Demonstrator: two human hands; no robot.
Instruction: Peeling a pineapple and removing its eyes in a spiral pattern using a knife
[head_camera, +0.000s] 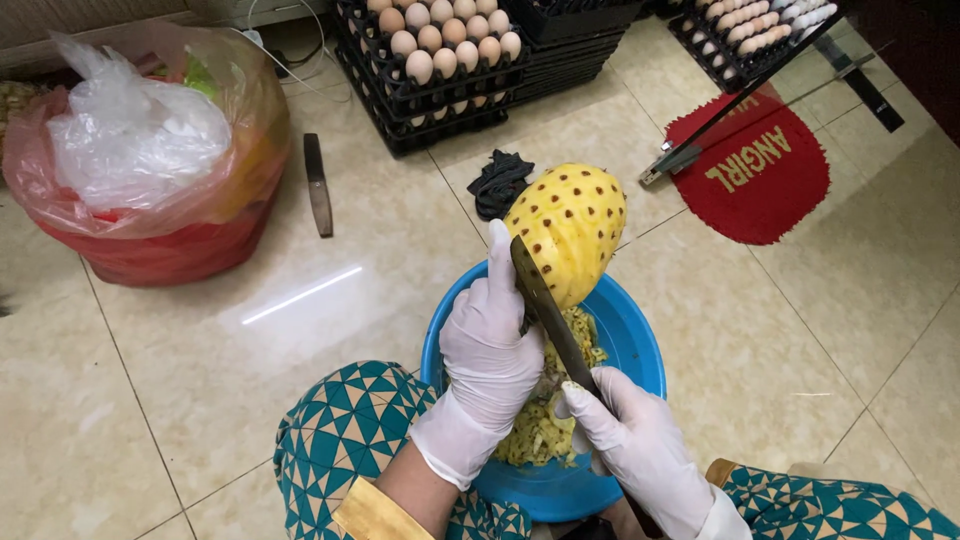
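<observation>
Patterned teal knees (350, 440) frame the bottom of the view, and between them sits a blue basin (640, 350) on the tiled floor (180, 380), its bottom heaped with yellow parings (545, 425). Both hands wear white gloves. Left hand (490, 350) reaches up and away from the body, fingers wrapped on the near-left flank of a peeled pineapple (572, 235), holding it above the basin's far rim. Right hand (640, 440) sits lower and nearer the body, closed round the handle of a long knife (545, 310).

The fruit's long axis runs near upright, leaning a little away from the person, rounded end on top; brown eyes dot its yellow skin in slanting rows. The blade runs up and to the left from the right hand, its tip touching the fruit's lower left side just beside the left fingers, so blade and fruit axis lie almost in line. Left hand is the nearer one to the fruit; the right reaches it only through the blade.

Beyond, well apart: a bagged red tub (150, 170), a second knife (318, 185) flat on the tiles, a dark cloth (498, 180), black egg trays (440, 60) and a red mat (760, 170)
</observation>
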